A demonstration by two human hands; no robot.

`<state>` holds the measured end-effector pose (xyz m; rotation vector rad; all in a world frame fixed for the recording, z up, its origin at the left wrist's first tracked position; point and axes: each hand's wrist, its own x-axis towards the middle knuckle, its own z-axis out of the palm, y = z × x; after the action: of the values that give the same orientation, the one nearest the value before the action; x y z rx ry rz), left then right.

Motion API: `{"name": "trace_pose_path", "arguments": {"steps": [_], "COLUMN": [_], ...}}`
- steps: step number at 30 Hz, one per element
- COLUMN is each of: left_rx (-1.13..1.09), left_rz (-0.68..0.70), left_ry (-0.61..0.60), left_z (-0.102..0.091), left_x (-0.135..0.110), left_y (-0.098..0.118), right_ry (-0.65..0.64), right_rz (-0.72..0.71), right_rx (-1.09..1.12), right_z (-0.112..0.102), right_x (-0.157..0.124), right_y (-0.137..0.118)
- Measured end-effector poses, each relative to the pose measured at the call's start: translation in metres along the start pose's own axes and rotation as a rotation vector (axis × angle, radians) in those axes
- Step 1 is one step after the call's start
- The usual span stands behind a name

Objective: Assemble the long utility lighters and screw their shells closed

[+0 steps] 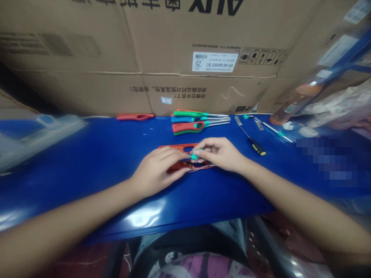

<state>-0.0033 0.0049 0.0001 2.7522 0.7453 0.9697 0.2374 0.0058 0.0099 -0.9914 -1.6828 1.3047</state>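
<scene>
My right hand [222,154] pinches a small green plastic piece [194,156] between thumb and fingertips. My left hand [158,170] bends around the left part of an orange-red lighter casing [177,166], its thumb at the near edge and its fingertips close to the green piece. Thin wire or metal parts show along this casing, partly covered by my hands. Just behind lies another orange casing half [171,146] with an oval opening, mostly hidden by my fingers.
Several long-nosed lighters [188,127] lie stacked behind my hands, a red casing [135,116] to their left. Right are a screwdriver [256,147], a metal tube [275,130] and a bottle [292,104]. A cardboard box [101,88] walls the back of the blue table [110,154].
</scene>
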Motion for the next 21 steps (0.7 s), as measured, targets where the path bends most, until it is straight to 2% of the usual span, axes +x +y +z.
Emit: {"name": "trace_pose_path", "arguments": {"steps": [4,7,10,12,16,21], "left_rx": [0.008,0.029,0.039,0.033,-0.029,-0.062], "left_rz": [-0.001,0.012,0.042,0.048,-0.033,-0.164], "left_ry": [0.032,0.034,0.027,0.013,-0.012,-0.026], "left_z": [-0.0002,-0.0006,-0.0003,0.0001,0.0010,0.0026], "left_x": [-0.0014,-0.0027,-0.0033,-0.0034,-0.0031,-0.0018], "left_y": [-0.0005,0.0017,0.0036,0.0038,0.0026,0.0003], "right_ry": [-0.046,-0.069,-0.097,-0.098,-0.071,-0.063], "right_rz": [0.080,0.011,-0.099,-0.108,-0.142,-0.398], "right_rx": [0.161,0.148,0.065,0.016,-0.128,-0.478], "right_z": [0.0065,0.0100,0.0111,0.0108,0.0076,0.0015], "right_x": [0.0011,-0.0003,-0.0019,-0.0025,-0.0041,-0.0059], "right_y": [0.0017,0.0003,-0.0011,-0.0007,0.0010,-0.0009]}}
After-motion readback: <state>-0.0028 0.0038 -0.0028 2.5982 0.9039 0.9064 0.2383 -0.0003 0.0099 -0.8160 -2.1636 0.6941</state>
